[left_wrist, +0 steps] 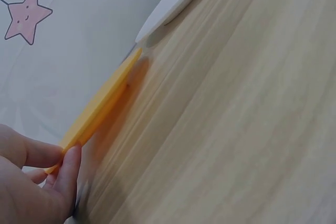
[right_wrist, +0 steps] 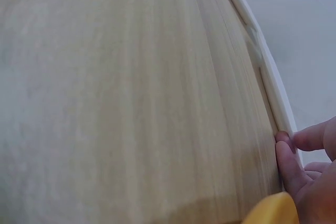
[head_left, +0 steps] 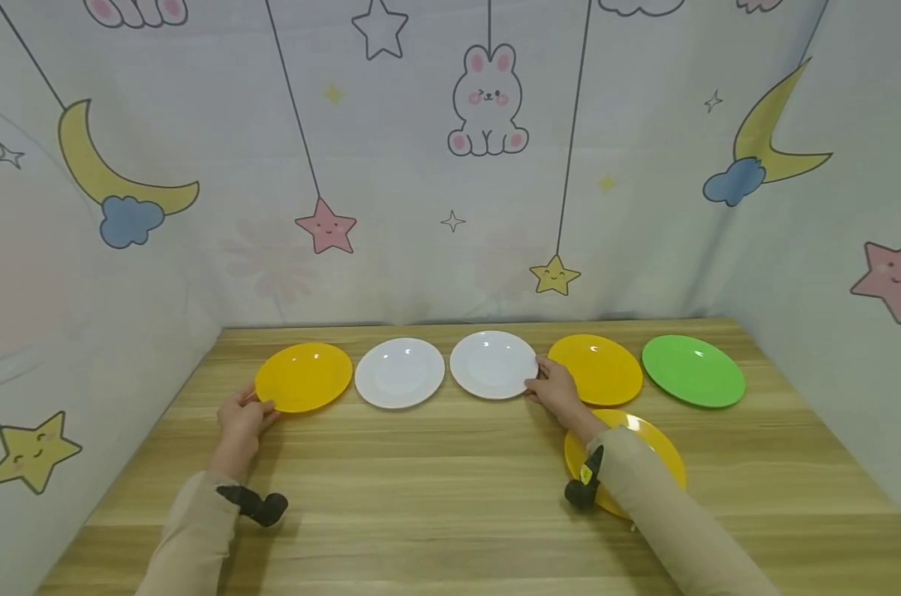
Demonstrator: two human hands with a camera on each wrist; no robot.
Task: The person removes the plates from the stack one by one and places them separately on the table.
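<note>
At the far left of the row, my left hand [head_left: 243,422] pinches the rim of a yellow plate [head_left: 304,377]. In the left wrist view the thumb and fingers grip that yellow plate [left_wrist: 102,103] at its near edge. My right hand [head_left: 557,389] pinches the right rim of a white plate [head_left: 493,365] in the middle. The right wrist view has the thumb and fingers on the edge of this white plate [right_wrist: 278,90]. Between the two held plates lies a second white plate [head_left: 400,372]. A yellow plate [head_left: 599,368] sits just right of my right hand.
A green plate [head_left: 692,370] ends the row on the right. Another yellow plate [head_left: 662,451] lies nearer, partly under my right forearm. The wooden table [head_left: 421,497] meets a printed cloth backdrop [head_left: 406,165] behind and at both sides.
</note>
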